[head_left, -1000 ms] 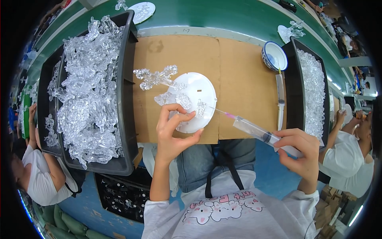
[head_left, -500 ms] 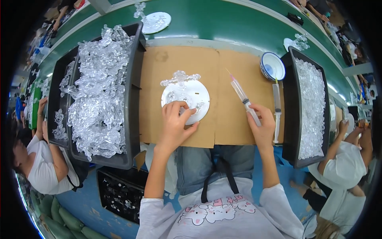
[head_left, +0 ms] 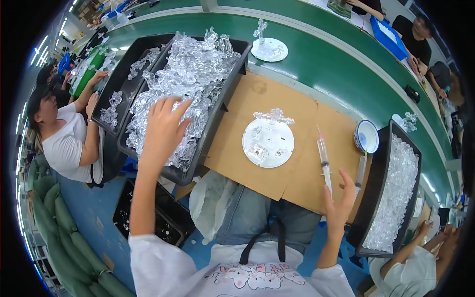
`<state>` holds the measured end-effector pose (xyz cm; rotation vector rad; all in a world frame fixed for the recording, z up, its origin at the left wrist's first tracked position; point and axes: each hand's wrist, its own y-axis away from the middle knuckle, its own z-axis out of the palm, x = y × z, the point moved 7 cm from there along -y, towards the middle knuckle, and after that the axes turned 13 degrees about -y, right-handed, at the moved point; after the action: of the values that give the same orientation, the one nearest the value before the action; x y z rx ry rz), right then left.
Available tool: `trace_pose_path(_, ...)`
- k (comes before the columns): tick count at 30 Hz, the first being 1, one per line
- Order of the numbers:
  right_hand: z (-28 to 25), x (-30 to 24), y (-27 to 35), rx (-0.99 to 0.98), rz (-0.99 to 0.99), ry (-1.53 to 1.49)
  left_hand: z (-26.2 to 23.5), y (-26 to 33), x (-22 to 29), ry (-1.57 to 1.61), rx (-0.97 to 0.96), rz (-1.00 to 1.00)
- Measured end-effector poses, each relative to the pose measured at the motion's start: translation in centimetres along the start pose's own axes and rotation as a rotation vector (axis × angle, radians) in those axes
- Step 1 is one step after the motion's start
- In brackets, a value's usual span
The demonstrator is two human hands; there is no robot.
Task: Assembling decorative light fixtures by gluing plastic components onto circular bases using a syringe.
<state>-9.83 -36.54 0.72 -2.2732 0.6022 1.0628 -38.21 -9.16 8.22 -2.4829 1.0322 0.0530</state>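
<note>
My left hand (head_left: 166, 126) is over the large black bin (head_left: 190, 166) heaped with clear plastic parts (head_left: 190, 74), its fingers apart and nothing visible in them. On the cardboard (head_left: 230, 141) lies a round white disc (head_left: 284, 161) with several clear pieces on it and a cross-shaped clear part (head_left: 274, 116) at its far edge. A syringe (head_left: 324, 161) with a pink-based needle lies to the right of the disc. My right hand (head_left: 340, 200) is open at its plunger end, thumb and fingers spread; whether the thumb touches it I cannot tell.
A blue-and-white bowl (head_left: 366, 136) stands near a second syringe (head_left: 360, 173). The right black bin (head_left: 368, 230) holds small clear pieces (head_left: 393, 193). Another white disc (head_left: 277, 54) with a clear figure sits on the green table (head_left: 311, 64). People work on both sides.
My left hand has left the disc and moved left over the bin. My right hand has let go of the syringe, which now lies on the cardboard. The view has turned left.
</note>
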Motion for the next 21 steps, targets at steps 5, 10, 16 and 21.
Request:
trace_pose_path(5,0.6,-1.7,0.5,-0.041,-0.024,-0.103,6.8,-1.3,-1.0,0.094,-0.314,0.177)
trace_pose_path(10,0.1,-1.9,1.2,-0.021,-0.031,-0.167,5.9,-1.6,-2.4,0.316,-0.337,0.11)
trace_pose_path(16,-0.2,-3.0,-0.1,-0.024,-0.101,-0.209,1.4,-3.0,-5.2,0.627,-0.197,-0.083)
trace_pose_path(21,3.2,-4.7,-0.2,-0.234,0.111,-0.695,-1.4,0.6,1.6,1.32,0.052,-0.557)
